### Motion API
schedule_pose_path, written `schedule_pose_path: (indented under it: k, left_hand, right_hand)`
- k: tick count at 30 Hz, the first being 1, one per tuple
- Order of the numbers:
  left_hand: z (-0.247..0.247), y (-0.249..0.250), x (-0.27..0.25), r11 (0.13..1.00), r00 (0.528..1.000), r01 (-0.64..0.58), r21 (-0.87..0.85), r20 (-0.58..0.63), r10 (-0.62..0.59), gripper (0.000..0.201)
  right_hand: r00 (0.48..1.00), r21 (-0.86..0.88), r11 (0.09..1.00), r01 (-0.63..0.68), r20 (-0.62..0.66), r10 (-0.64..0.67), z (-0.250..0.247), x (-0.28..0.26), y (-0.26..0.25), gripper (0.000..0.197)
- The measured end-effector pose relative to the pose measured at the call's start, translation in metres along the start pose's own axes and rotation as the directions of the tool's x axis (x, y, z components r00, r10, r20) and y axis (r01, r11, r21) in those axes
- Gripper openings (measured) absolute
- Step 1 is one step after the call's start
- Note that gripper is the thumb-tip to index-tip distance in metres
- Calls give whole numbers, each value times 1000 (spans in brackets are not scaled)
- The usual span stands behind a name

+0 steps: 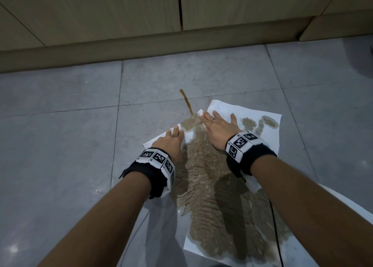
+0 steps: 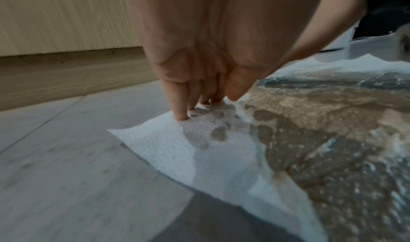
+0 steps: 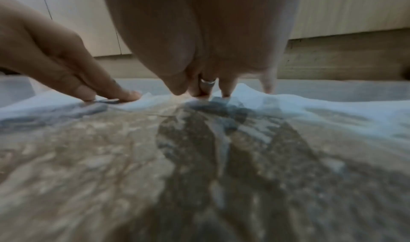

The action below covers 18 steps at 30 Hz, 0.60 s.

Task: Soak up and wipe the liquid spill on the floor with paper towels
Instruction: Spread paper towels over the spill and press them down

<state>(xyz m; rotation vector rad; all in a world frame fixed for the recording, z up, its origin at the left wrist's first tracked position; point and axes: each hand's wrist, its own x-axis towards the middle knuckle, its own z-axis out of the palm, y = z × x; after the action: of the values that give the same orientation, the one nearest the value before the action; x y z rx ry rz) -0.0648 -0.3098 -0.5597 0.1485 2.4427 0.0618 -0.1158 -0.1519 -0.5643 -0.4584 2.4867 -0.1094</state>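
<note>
My left hand (image 1: 171,140) presses straight, close-set fingers on the left corner of the white embossed paper towels (image 1: 268,125), and my right hand (image 1: 219,128) lies flat, fingers spread, just right of it at frame centre. The towels run from centre down to the lower right, soaked brown along the middle. What matters next is the uncovered thin brown streak of spilled liquid (image 1: 186,101): it lies just beyond my fingertips, its long axis running toward the upper centre, and I judge the right hand slightly nearer. Underneath is grey tiled floor (image 1: 60,145); pale wood-grain cabinet doors (image 1: 90,10) fill the top.
</note>
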Motion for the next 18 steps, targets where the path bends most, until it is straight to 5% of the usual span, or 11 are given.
schedule_pose_path:
  k: [5,9,18]
  left_hand:
    - [0,0,-2,1000,1000,0,-1,6,0,65]
    - [-4,1,-2,1000,1000,4,-9,16,-3,68]
    - [6,-14,-4,992,1000,-16,-127,22,19,72]
  right_hand:
    - [999,-17,999,-30,-45,29,0,1,3,49]
    - [998,-62,997,-37,49,40,7,-4,1,51]
    - [989,87,996,0,-147,12,36,-62,7,53]
